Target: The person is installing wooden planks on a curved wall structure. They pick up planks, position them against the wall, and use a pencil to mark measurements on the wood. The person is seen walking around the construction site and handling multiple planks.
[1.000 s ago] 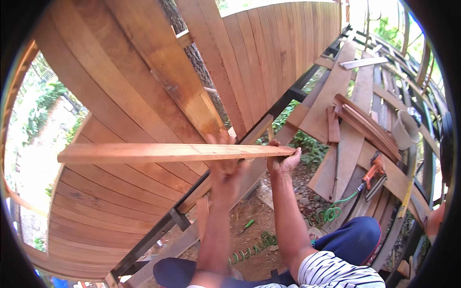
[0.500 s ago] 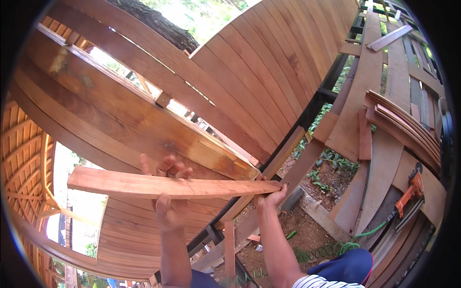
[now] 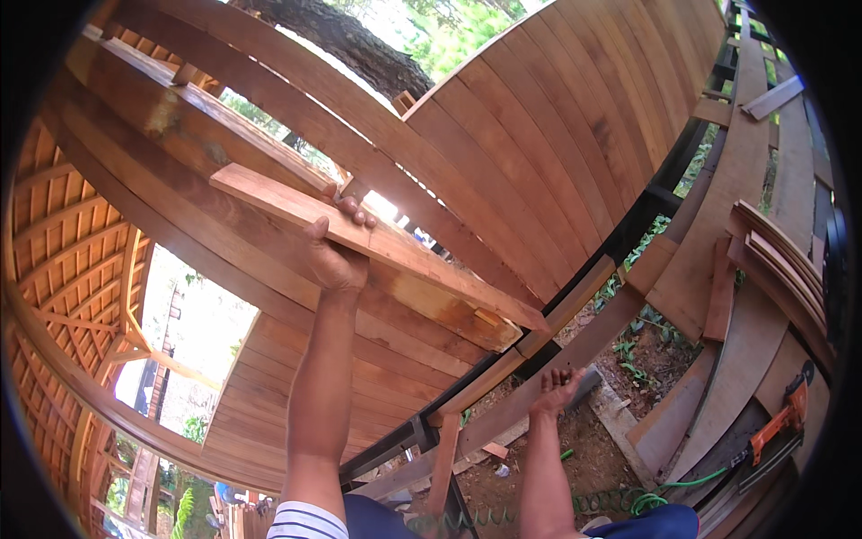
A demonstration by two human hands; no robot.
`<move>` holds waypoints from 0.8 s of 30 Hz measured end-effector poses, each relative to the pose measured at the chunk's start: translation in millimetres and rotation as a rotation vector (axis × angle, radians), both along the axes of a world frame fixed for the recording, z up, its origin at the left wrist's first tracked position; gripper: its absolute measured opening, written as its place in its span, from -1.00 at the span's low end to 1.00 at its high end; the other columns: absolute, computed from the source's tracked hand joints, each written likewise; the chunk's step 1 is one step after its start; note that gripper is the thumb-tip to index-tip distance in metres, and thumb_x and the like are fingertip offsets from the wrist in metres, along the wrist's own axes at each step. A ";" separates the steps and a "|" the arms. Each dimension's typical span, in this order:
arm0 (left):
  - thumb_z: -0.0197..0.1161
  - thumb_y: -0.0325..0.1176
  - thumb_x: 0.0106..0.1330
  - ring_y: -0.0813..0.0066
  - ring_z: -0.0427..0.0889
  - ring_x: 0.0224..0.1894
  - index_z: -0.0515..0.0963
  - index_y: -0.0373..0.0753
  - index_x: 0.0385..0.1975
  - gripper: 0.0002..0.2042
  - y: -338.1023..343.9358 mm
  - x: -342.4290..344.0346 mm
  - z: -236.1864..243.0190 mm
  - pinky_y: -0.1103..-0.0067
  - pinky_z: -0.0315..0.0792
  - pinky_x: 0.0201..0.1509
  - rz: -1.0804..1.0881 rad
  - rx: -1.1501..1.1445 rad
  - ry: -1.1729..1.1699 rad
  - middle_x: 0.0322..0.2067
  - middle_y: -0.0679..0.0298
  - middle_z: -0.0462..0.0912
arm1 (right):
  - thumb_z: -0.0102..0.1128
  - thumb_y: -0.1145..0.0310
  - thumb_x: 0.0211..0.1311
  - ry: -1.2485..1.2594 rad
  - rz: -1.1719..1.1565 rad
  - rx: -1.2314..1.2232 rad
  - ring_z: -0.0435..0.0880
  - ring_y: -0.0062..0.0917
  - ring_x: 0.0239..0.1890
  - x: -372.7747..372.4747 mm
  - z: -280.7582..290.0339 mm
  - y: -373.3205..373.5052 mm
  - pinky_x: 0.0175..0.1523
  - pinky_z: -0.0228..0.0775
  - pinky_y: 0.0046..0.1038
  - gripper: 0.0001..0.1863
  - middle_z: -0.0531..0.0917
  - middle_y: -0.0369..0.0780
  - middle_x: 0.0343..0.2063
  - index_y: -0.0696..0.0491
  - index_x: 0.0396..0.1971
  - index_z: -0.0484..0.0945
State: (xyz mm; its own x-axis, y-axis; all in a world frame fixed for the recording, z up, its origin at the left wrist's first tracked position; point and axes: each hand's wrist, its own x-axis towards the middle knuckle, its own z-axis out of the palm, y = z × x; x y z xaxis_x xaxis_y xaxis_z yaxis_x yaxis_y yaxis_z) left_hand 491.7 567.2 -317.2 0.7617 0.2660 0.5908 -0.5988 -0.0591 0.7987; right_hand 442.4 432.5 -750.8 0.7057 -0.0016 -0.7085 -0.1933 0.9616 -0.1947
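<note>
My left hand [image 3: 339,251] is closed around the middle of a long reddish wooden board [image 3: 431,272], thumb on the near side and fingers over the far edge. The board slants from upper left down to the right, in front of a wide stained plank [image 3: 224,153]. Its right end overlaps a dark frame rail. My right hand [image 3: 557,393] is off the board, below and right of that end. Its fingers are half curled and slightly apart, with nothing visible in them. It is nearest to a lower wooden rail [image 3: 503,422].
Curved plank panels [image 3: 548,135] rise behind the frame. Stacked boards [image 3: 781,269] lie at the right, near an orange power tool [image 3: 779,422] with a coiled green air hose [image 3: 691,483]. Soil and plants [image 3: 633,359] show below the rails. A tree trunk [image 3: 350,40] stands at the back.
The board has risen and tilted, its left end now higher and farther away. My right hand has let go of its right end and dropped lower. My left hand has moved up with the board.
</note>
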 end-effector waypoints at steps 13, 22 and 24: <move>0.12 -0.23 0.19 0.47 0.44 -0.33 0.32 -0.25 0.13 -0.51 -28.3 19.7 -1.2 0.44 0.43 -0.17 0.031 -0.008 0.052 -0.41 0.28 0.45 | 0.27 0.17 0.31 -0.372 -0.108 -0.311 0.42 -0.59 -0.01 34.0 35.1 -31.8 0.08 0.35 -0.48 -0.34 0.41 -0.33 -0.07 0.04 0.30 0.21; 0.27 -0.18 0.31 0.62 0.39 -0.49 0.41 -0.15 -0.27 -0.77 -39.7 -9.6 -24.6 0.65 0.34 -0.44 0.317 -0.042 0.036 -0.51 0.41 0.35 | 0.17 0.45 0.36 -1.071 -0.019 -0.113 0.62 -0.63 -0.25 16.5 211.9 -82.8 -0.18 0.53 -0.56 -0.84 0.59 -0.21 -0.20 0.19 -0.17 0.63; 0.29 -0.15 0.30 0.63 0.37 -0.54 0.41 -0.15 -0.28 -0.74 -41.8 -31.9 -24.6 0.66 0.31 -0.50 0.399 -0.073 0.012 -0.54 0.42 0.34 | 0.18 0.51 0.33 -1.179 0.053 0.008 0.63 -0.63 -0.23 -1.5 242.8 -79.8 -0.15 0.53 -0.57 -0.86 0.62 -0.21 -0.21 0.18 -0.18 0.63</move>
State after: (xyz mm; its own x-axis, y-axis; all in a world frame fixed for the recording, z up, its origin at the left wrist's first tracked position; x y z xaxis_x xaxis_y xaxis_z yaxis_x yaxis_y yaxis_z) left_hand 459.9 525.4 -341.8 0.5971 0.5830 0.5510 -0.5306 -0.2281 0.8164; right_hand 440.9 352.6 -508.0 0.9233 0.0488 0.3811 0.0621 0.9599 -0.2735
